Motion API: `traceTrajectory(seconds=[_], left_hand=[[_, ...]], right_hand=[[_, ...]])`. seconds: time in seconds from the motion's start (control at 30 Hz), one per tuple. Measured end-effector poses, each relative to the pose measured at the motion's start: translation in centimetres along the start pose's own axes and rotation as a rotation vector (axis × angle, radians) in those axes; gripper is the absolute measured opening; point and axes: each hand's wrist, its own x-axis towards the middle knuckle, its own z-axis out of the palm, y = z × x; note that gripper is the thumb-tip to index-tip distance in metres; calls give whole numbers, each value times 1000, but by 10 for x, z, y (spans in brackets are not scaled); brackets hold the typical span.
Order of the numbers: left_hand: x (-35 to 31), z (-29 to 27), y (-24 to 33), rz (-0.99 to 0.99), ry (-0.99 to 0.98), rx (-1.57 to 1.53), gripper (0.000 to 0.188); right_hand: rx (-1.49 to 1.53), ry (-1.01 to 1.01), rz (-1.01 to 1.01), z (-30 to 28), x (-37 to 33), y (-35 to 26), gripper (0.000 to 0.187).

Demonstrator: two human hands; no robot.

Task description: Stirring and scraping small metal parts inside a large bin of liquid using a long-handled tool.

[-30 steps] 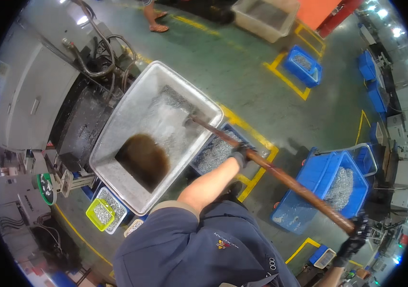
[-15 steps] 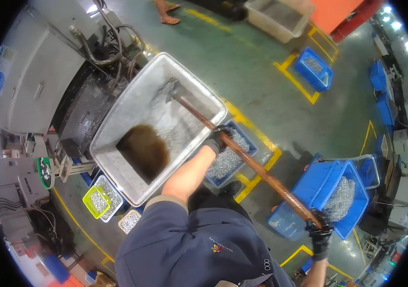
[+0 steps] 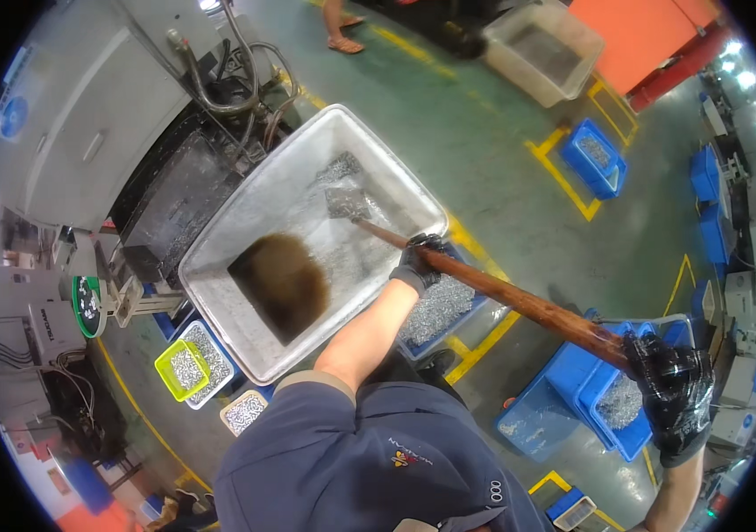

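Note:
My left hand (image 3: pixel 422 262), in a dark glove, grips the brown wooden handle of a long hoe (image 3: pixel 520 306) at its lower part, by the rim of a large white tub (image 3: pixel 209 324). Higher up near the handle's end, my right hand (image 3: pixel 672 395), in a black, shiny wet-looking glove, is closed round it. The hoe's flat metal blade (image 3: pixel 343 203) lies inside the tub. Next to the blade is a small heap of grey metal bits (image 3: pixel 340 167). Dark brown liquid (image 3: pixel 285 284) pools in the tub's near left part.
A blue bin of metal parts (image 3: pixel 440 310) stands by the tub's right side. Stacked blue bins (image 3: pixel 564 381) are at right. A green basket (image 3: pixel 184 371) of parts sits lower left, a machine (image 3: pixel 165 204) at far left. Another person's foot (image 3: pixel 345 43) is at the top.
My right hand has risen toward the right and come nearer the view, tilting the handle up. The hoe blade has drawn back toward me, away from the heap, and shows its flat face.

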Motion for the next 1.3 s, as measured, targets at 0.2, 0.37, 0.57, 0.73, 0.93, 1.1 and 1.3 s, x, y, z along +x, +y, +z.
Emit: traceTrajectory(seconds=[0.2,0.37,0.57,0.73,0.93,1.1,1.3], left_hand=[[8,57,-25,167,485,818,24],[16,54,5,409,669,625,34],[41,49,-9,206,497,364,39],[69,-17,-14,179,748,531,41],[3,-93,19,294,576,1147,35],[-15,-108,-17,131,855,522,35],[-53,-92,-28,168,957,693,43]], right_hand=[[-7,-129,-35,-24,67,-42,36],[185,-112,76,-82,139,-69,33],[67,-249,31,-39,116,-58,51],[295,-632,250,12,84,-84,54],[1120,-815,798,158,-38,-86,43],[869,-467,699,221,-90,-140,36],[1154,-586,910,256,-133,-175,44]])
